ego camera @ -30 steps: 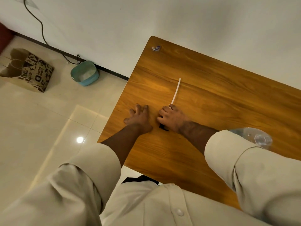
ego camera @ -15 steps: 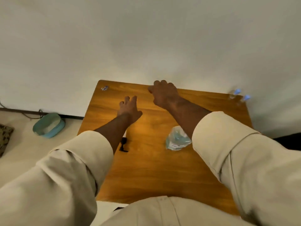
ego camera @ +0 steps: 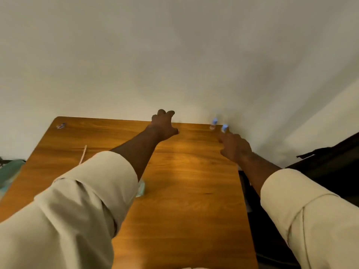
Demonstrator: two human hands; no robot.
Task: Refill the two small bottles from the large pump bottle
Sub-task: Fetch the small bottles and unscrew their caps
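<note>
Two small clear bottles with blue caps stand at the table's far right corner against the wall, one (ego camera: pixel 213 124) on the left and one (ego camera: pixel 224 128) on the right. My right hand (ego camera: pixel 235 146) stretches toward them with its fingers extended, and the fingertips lie just below the right bottle; whether they touch it cannot be told. My left hand (ego camera: pixel 164 125) hovers over the far edge of the table, fingers loosely spread, holding nothing. The large clear bottle (ego camera: pixel 141 189) is mostly hidden under my left sleeve. The white pump tube (ego camera: pixel 83 153) lies at the left.
The wooden table (ego camera: pixel 194 191) stands against a pale wall. A small clear object (ego camera: pixel 61 125) lies at its far left corner. A teal basin (ego camera: pixel 9 171) is on the floor at the left, and dark furniture (ego camera: pixel 320 162) is beside the table's right edge.
The view swung to the right. My right hand moved from the middle of the far edge to the two small bottles. My left hand moved farther out and right, to the far edge.
</note>
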